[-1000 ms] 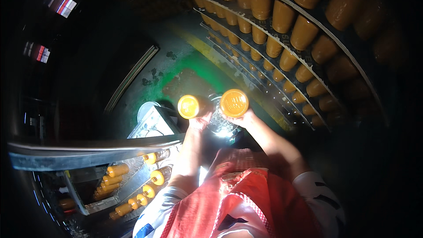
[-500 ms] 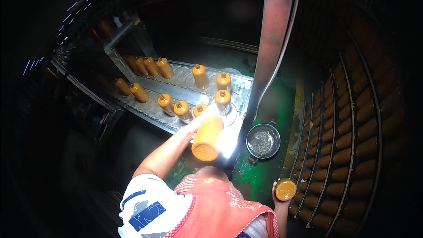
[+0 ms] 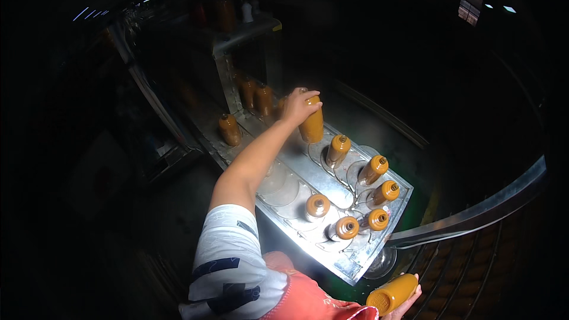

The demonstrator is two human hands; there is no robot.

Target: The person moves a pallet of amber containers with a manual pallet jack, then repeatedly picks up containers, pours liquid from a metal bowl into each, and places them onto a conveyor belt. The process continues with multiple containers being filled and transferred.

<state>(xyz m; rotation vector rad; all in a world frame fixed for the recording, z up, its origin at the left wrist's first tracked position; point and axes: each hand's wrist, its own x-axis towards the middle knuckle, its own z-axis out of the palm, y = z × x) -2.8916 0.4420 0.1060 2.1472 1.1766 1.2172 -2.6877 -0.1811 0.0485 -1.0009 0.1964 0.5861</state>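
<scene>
Head view, and here's an orange bottle [image 3: 312, 125] nearly upright over the far row of the metal conveyor [image 3: 329, 186], the left hand [image 3: 300, 106] wrapped round its upper part, fingers closed on it; whether its base touches down, I can't tell from here. Down at the lower edge, the right hand [image 3: 410, 302] has a second orange bottle [image 3: 393, 294], lying tilted with its base turned up toward us, fingers along its outer side. Round the conveyor's near end, six orange-topped bottles [image 3: 338, 152] stand in a loop on round discs [image 3: 281, 186], necks up. Farther along, one more bottle [image 3: 229, 129] stands on the near row, others dim beside a metal frame [image 3: 224, 74]. Just off the end corner sits a round basin [image 3: 381, 264], a curved metal bar [image 3: 480, 214] sweeping off to the right above dark racks [image 3: 474, 266].
</scene>
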